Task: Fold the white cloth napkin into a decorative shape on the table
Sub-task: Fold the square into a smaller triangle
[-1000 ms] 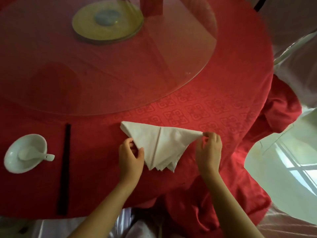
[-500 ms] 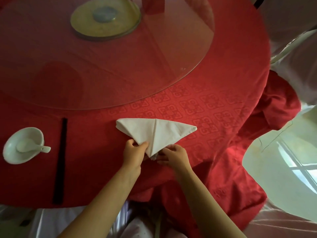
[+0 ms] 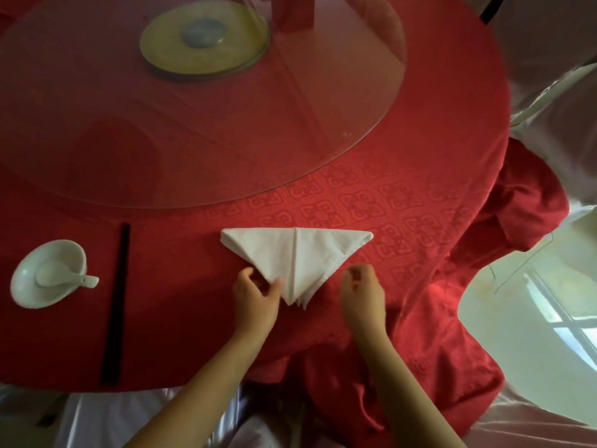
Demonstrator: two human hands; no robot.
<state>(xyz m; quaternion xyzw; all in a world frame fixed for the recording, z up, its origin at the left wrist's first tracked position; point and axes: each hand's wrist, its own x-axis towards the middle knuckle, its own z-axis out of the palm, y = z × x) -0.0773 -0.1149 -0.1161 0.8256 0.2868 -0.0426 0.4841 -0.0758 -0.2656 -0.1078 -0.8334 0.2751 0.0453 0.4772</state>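
The white cloth napkin (image 3: 300, 253) lies flat on the red tablecloth (image 3: 403, 202) as a triangle. Its long edge faces away from me, its layered tip points toward me, and a crease runs down its middle. My left hand (image 3: 255, 299) is at the napkin's lower left edge with fingers spread, and the thumb touches the cloth near the tip. My right hand (image 3: 363, 294) hovers just right of the tip, a small gap away from the cloth. Its fingers are loosely curled around nothing.
A round glass turntable (image 3: 355, 108) covers the table's far half and carries a yellow-green plate (image 3: 206, 43). At the left stand a white bowl (image 3: 32, 286) with a white spoon (image 3: 64, 278), and black chopsticks (image 3: 118, 299) beside them. The tablecloth bunches over the near right edge (image 3: 452, 350).
The right hand moved from the napkin's right corner to its tip, then drew off to the right. Both hands let go of the tip. The left thumb stays at the left edge.
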